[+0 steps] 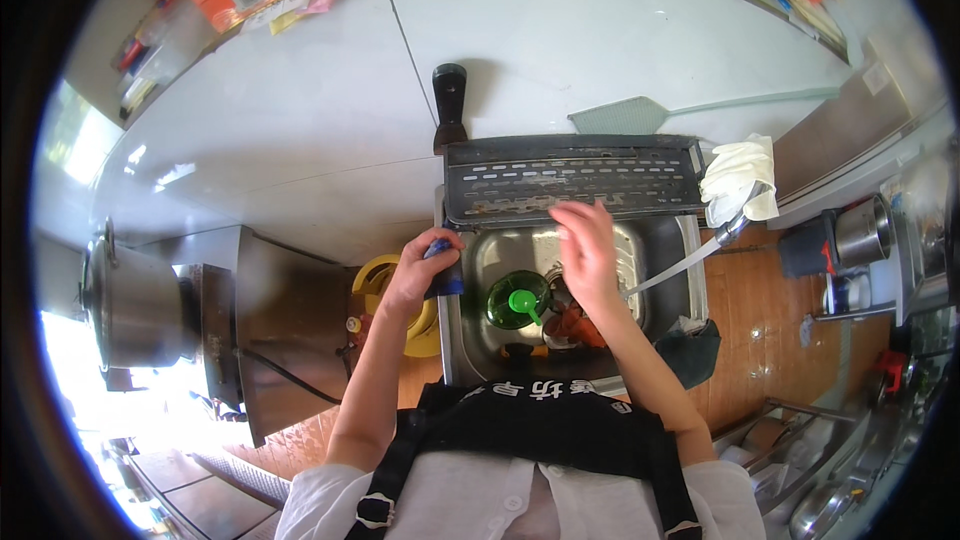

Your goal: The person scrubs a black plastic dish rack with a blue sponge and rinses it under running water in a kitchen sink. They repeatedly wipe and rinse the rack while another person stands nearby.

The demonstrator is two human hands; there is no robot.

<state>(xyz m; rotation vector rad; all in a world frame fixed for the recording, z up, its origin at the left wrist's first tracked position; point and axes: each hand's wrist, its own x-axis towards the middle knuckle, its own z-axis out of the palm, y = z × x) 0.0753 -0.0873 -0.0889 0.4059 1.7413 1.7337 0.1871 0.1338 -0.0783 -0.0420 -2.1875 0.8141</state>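
My left hand (421,270) is closed around a blue object (448,281) at the left rim of the steel sink (491,240); its exact kind is hard to tell. My right hand (589,255) hangs over the sink with nothing visible in it, slightly blurred. Its fingertips come near the front edge of a black slotted rack (570,180). From the faucet (731,229), a stream of water (671,268) runs down into the basin. In the basin are a green bottle with a green pump (521,301) and a crumpled orange-brown item (581,328), partly hidden.
White rubber gloves (739,172) drape over the faucet. A dark cloth (686,354) hangs on the sink's right rim. A yellow bucket (420,334) stands on the floor at left, beyond it a large steel pot (142,304). A fly swatter (626,116) leans behind the rack.
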